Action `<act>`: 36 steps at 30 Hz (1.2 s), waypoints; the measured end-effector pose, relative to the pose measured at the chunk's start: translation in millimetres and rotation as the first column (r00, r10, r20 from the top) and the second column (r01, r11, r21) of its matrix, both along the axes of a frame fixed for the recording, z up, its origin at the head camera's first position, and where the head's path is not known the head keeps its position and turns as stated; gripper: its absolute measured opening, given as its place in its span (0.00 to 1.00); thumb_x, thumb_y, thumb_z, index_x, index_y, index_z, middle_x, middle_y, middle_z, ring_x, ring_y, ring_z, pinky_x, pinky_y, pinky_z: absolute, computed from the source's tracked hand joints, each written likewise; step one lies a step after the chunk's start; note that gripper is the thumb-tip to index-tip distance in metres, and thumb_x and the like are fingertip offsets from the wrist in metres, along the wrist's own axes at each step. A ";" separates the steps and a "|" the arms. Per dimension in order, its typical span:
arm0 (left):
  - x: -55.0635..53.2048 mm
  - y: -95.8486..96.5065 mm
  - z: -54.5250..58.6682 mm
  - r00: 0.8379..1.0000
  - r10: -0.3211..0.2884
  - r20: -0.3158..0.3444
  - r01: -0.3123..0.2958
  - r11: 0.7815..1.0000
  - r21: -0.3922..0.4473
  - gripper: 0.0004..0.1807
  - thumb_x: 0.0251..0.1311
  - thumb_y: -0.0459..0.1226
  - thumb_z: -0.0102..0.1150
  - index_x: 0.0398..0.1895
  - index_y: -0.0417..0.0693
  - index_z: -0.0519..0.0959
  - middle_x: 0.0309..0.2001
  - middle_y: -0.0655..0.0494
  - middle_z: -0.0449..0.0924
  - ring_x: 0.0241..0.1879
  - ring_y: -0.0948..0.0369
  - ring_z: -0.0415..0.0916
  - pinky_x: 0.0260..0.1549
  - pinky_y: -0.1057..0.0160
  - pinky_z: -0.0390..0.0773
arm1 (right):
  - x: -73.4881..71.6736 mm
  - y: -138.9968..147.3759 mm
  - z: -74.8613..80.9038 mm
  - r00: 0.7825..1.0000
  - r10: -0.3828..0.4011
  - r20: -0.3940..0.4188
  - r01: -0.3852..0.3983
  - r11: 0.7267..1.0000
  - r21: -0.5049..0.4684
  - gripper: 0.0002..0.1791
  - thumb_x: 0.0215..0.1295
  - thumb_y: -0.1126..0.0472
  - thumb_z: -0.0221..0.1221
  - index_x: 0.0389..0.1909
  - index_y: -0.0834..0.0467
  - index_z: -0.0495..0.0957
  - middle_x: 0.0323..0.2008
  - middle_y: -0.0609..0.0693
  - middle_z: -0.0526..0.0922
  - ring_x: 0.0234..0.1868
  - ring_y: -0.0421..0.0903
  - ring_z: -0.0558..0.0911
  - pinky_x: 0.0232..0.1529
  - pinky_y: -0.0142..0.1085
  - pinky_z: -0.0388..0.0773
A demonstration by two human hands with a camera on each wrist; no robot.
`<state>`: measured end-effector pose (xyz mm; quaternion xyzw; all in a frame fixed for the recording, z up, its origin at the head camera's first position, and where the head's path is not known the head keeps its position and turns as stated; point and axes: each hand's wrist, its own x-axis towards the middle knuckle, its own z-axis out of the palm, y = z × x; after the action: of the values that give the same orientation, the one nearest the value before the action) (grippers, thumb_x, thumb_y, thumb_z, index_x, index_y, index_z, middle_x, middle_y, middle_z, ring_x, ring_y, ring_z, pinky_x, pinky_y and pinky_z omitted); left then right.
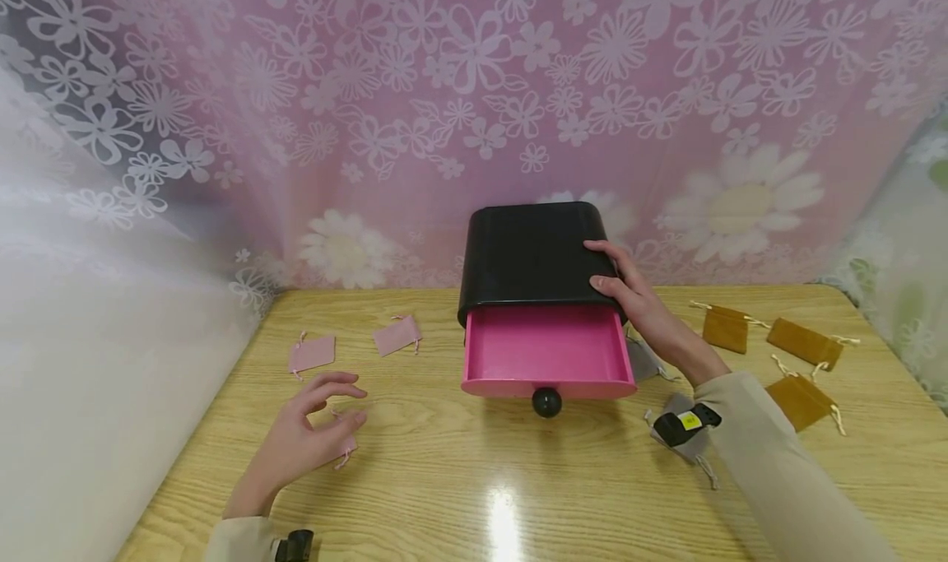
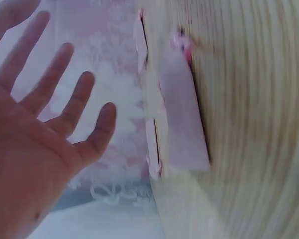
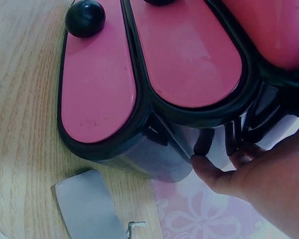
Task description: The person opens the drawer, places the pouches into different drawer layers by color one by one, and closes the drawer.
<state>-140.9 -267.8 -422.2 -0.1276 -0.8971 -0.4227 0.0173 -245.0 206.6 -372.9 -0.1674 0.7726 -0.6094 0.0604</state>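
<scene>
Your left grip [image 1: 296,440] is wide and holds nothing, its fingers apart and gently bent above the counter [image 1: 429,480]. Just below it lies a pink drawstring pouch [image 2: 183,114], partly hidden by the hand in the head view. Beyond that grip are two more pink pouches, one [image 1: 314,354] straight ahead and the other [image 1: 397,335] ahead and to the right.

Your right grip [image 1: 648,319] is spread against the black drawer cabinet [image 1: 533,253], fingers and thumb touching it at its right edge. To the left of and nearer you than that grip, the top pink drawer [image 1: 481,388] stands pulled out, its round black knob [image 1: 546,402] facing you. The middle drawer [image 3: 189,55] and bottom drawer [image 3: 97,89] sit in the cabinet below it.

One gray pouch [image 1: 643,359] lies below your right grip, beside the cabinet; another [image 1: 692,448] lies nearer you, partly covered by the black wrist strap [image 1: 676,429]. To the right of the same grip are three brown drawstring pouches [image 1: 725,330] [image 1: 805,344] [image 1: 800,401]. A pink floral curtain [image 1: 415,134] hangs beyond both grips.
</scene>
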 end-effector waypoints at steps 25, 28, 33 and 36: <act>1.1 -37.4 -13.4 0.985 -0.046 0.168 0.068 0.989 -0.128 0.16 0.50 0.39 0.78 0.43 0.61 0.86 0.57 0.54 0.78 0.62 0.48 0.69 0.58 0.41 0.73 | -0.1 -0.7 0.0 1.000 -0.004 -0.001 0.004 1.000 0.000 0.31 0.81 0.49 0.44 0.80 0.40 0.49 0.82 0.48 0.43 0.77 0.56 0.59 0.59 0.26 0.69; 0.0 -37.3 -15.2 0.989 -0.057 0.139 0.079 0.985 -0.155 0.19 0.49 0.38 0.79 0.45 0.62 0.86 0.56 0.55 0.79 0.61 0.49 0.71 0.59 0.39 0.73 | 0.1 -0.6 0.3 1.000 -0.005 0.001 0.005 1.000 0.001 0.31 0.81 0.50 0.44 0.80 0.40 0.49 0.82 0.48 0.43 0.77 0.56 0.59 0.59 0.26 0.69; -1.5 -37.3 -17.4 0.993 -0.074 0.092 0.091 0.976 -0.197 0.21 0.47 0.36 0.80 0.47 0.60 0.87 0.53 0.56 0.81 0.58 0.49 0.74 0.59 0.36 0.73 | 0.1 -0.7 0.5 1.000 -0.006 0.001 0.006 1.000 0.000 0.31 0.81 0.50 0.44 0.80 0.40 0.49 0.82 0.48 0.43 0.77 0.56 0.59 0.59 0.27 0.69; -1.7 -37.5 -17.9 0.994 -0.066 0.084 0.083 0.971 -0.224 0.22 0.47 0.37 0.80 0.47 0.60 0.87 0.52 0.57 0.81 0.56 0.50 0.76 0.58 0.38 0.74 | 0.3 -0.7 0.3 1.000 -0.006 0.001 0.006 1.000 -0.001 0.31 0.81 0.50 0.44 0.80 0.40 0.49 0.82 0.49 0.43 0.77 0.56 0.60 0.59 0.26 0.69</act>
<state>-142.7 -305.3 -440.1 -0.1462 -0.9341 -0.3223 -0.0474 -244.7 205.9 -372.6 -0.1648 0.7728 -0.6100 0.0591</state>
